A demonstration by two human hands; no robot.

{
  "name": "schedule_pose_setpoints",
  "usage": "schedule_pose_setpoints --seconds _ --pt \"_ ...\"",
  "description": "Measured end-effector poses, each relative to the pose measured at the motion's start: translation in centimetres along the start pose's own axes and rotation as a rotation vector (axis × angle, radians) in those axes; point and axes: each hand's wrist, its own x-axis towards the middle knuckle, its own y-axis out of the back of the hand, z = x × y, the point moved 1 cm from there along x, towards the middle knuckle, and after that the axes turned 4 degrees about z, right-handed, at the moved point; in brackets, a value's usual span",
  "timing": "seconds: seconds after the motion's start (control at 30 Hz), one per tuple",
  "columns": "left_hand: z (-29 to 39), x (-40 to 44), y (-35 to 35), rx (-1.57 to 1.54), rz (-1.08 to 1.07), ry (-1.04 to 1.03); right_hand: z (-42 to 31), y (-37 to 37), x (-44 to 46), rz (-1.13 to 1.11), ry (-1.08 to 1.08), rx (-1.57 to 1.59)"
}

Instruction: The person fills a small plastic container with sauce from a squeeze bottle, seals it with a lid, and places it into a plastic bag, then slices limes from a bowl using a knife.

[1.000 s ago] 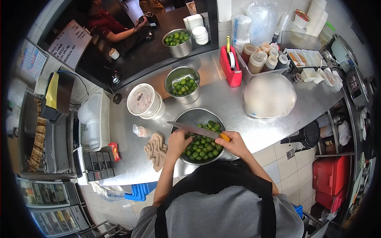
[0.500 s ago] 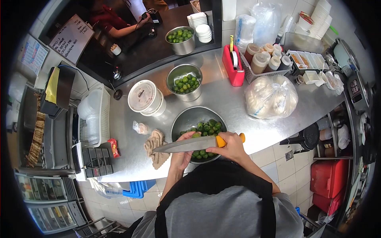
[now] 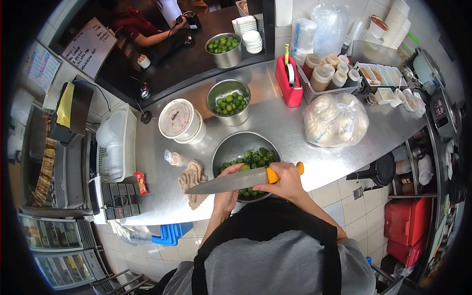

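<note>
My right hand point(image 3: 287, 183) is closed on the yellow handle of a large knife point(image 3: 226, 182), whose blade points left, its tip above a beige cloth point(image 3: 192, 180). Behind the blade, my left hand point(image 3: 225, 199) has its fingertips at a green citrus fruit point(image 3: 244, 168); the blade hides part of the fingers. Both hands are over the near part of a wide steel bowl point(image 3: 227, 145) holding several green fruits point(image 3: 255, 158). Beyond it stands a steel pot point(image 3: 215, 93) with more green fruits.
Left of the pot are lidded white tubs point(image 3: 178, 119). A tied plastic bag point(image 3: 336, 120), red dispenser point(image 3: 288, 83) and basket of sauce bottles point(image 3: 319, 78) stand right. Past the counter opening, a person in a red sleeve point(image 3: 132, 24) holds a dark device beside another fruit pot point(image 3: 227, 58).
Compared with a second ago, the knife has turned level and moved down and left across the bowl. My left hand has turned and come up to a fruit behind the blade.
</note>
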Motion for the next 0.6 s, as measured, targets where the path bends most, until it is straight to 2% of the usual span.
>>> schedule_pose_setpoints --seconds 0.27,0.33,0.47,0.6 --pt "0.2 -0.4 -0.4 0.11 0.055 -0.131 -0.5 0.2 0.0 0.007 0.013 -0.015" --pt "0.2 -0.7 -0.8 0.149 0.07 -0.206 -0.3 -0.1 -0.1 -0.065 -0.09 0.075" --pt "-0.3 -0.6 -0.6 0.125 0.114 -0.191 0.0 -0.2 -0.1 -0.284 -0.329 0.259" --pt "-0.3 -0.1 -0.3 -0.035 0.068 -0.149 1.1 -1.4 -0.7 -0.199 -0.328 0.529"
